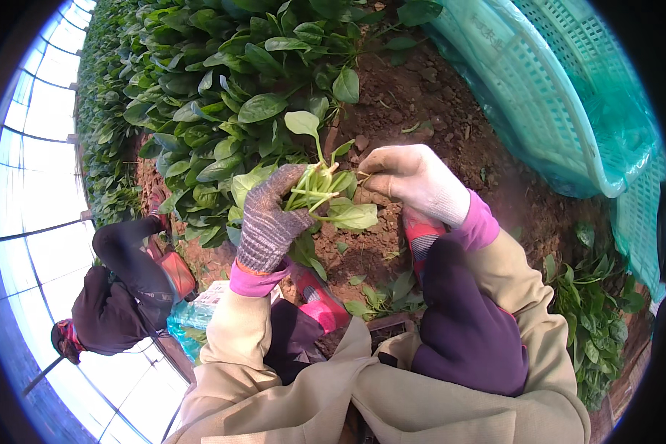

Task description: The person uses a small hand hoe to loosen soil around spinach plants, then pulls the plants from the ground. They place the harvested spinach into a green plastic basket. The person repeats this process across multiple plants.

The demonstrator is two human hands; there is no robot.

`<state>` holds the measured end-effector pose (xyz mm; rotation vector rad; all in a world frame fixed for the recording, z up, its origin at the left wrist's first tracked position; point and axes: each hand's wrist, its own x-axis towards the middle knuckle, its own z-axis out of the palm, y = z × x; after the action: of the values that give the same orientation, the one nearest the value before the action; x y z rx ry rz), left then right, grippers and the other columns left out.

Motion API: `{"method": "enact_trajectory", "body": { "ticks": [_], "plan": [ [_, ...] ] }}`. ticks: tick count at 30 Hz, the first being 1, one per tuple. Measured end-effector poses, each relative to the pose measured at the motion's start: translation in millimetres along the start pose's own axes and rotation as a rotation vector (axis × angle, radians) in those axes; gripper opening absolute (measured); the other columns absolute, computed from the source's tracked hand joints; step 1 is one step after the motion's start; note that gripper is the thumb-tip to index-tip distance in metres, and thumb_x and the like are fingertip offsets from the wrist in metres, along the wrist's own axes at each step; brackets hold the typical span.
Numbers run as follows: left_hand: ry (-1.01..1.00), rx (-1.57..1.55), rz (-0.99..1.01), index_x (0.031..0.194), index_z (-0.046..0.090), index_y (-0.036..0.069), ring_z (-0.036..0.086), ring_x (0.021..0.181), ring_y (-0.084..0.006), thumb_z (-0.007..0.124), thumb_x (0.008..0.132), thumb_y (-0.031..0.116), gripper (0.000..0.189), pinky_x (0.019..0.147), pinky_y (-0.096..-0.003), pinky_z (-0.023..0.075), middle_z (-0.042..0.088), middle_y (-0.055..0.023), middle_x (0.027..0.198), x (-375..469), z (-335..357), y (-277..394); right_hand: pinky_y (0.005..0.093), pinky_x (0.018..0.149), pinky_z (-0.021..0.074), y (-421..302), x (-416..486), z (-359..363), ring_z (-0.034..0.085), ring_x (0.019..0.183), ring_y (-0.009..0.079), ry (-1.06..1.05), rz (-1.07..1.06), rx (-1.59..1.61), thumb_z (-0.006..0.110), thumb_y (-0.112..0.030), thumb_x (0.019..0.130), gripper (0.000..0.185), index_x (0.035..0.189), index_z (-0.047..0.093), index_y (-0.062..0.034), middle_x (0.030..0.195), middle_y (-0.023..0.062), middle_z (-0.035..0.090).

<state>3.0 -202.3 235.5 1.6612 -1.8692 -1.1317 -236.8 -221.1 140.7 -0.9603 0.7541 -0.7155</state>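
My left hand (275,213), in a grey striped knit glove, grips a small bunch of spinach (316,186). The cut stem ends point up and towards the right, and leaves hang out around the fist. Just right of the bunch is my right hand (422,177) in a white glove with brown-stained fingertips. Its thumb and fingertips pinch together on what looks like a thin plant scrap (364,177), partly hidden by the fingers. Beyond both hands grows a dense bed of spinach (216,111).
A green plastic crate (533,83) with a clear liner stands at the upper right. Cut spinach (594,327) lies in a heap at the right. Loose leaves (377,299) lie on the soil between my shoes. Another person (122,299) crouches at the left, near a blue plastic bag (191,322).
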Motion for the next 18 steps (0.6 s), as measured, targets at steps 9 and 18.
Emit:
{"method": "enact_trajectory", "body": {
  "ticks": [9,18],
  "plan": [
    [-0.151,0.171,0.008,0.133,0.052,0.001,0.068,0.100,-0.0239,0.082,0.075,0.016,0.067,0.086,-0.0352,0.0562,0.063,-0.0170,0.122,-77.3,-76.8,38.3,0.0475,0.071,0.0551,103.1,-37.6,-53.0,0.067,0.086,0.0401,0.153,0.479,-1.353,0.068,-0.021,0.083,0.032,0.107,0.057,-0.0048,0.101,0.0238,0.061],
    [-0.448,0.644,-0.216,0.123,0.061,0.014,0.062,0.103,-0.0344,0.075,0.068,0.018,0.057,0.086,-0.0410,0.0510,0.062,-0.0143,0.119,-59.8,30.3,-27.3,0.0483,0.078,0.0527,136.8,-42.9,-43.8,0.066,0.088,0.0397,0.257,0.520,-1.199,0.066,-0.023,0.075,0.039,0.109,0.059,-0.0041,0.098,0.0226,0.064]
  ]
}}
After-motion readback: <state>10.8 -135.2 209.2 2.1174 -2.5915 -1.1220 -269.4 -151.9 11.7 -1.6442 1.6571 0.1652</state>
